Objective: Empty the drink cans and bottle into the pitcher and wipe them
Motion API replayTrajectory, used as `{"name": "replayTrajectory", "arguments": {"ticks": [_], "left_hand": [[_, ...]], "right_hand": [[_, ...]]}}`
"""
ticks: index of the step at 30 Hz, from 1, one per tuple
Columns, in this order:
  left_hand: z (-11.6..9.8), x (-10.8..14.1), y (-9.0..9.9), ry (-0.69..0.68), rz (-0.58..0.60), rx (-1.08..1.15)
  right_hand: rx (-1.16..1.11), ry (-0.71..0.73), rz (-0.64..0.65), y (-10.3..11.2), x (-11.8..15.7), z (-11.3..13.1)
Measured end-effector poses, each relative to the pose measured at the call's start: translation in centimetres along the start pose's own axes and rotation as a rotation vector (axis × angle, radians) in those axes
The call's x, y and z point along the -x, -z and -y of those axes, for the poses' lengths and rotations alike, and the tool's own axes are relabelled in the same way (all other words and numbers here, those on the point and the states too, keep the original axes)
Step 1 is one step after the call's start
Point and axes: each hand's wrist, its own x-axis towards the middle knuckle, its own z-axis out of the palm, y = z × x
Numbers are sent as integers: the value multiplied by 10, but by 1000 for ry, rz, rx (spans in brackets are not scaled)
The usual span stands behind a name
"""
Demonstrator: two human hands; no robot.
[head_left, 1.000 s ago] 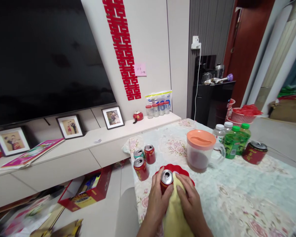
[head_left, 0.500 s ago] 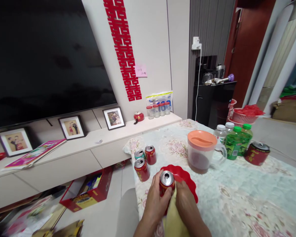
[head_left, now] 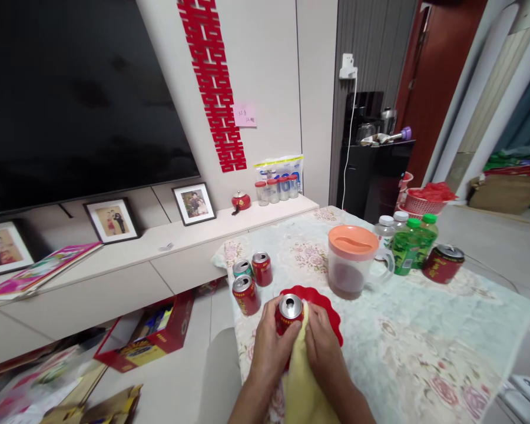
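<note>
A red can with an opened silver top [head_left: 290,307] is upright in my left hand [head_left: 269,343], whose fingers and thumb wrap round it. My right hand [head_left: 323,344] grips a yellow cloth [head_left: 301,377], pressing it against the can's right side. Beneath and behind the can lies a red scalloped plate [head_left: 333,321], partly covered by my hands. Left of the plate three cans stand close together: a red one in front [head_left: 247,296], a green one [head_left: 242,269] and another red one [head_left: 262,271].
A lidded plastic pitcher [head_left: 350,265] stands behind the plate on the floral tablecloth [head_left: 424,330]. Bottles [head_left: 406,247] and a wide red can [head_left: 442,265] are at the right. A red box [head_left: 145,335] sits on the floor at left.
The view has shifted slightly right. The cloth and my right hand have come up higher along the can's side, near its rim. My left hand still holds the can.
</note>
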Motion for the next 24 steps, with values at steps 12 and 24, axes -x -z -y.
{"name": "replayTrajectory", "arguments": {"ticks": [12,24], "left_hand": [[10,-8,-2,-8,-6,-117],[10,-8,2,-30,92,-175]], "right_hand": [[94,-74,56,-2,-2,0],[64,48,58,9,-5,13]]}}
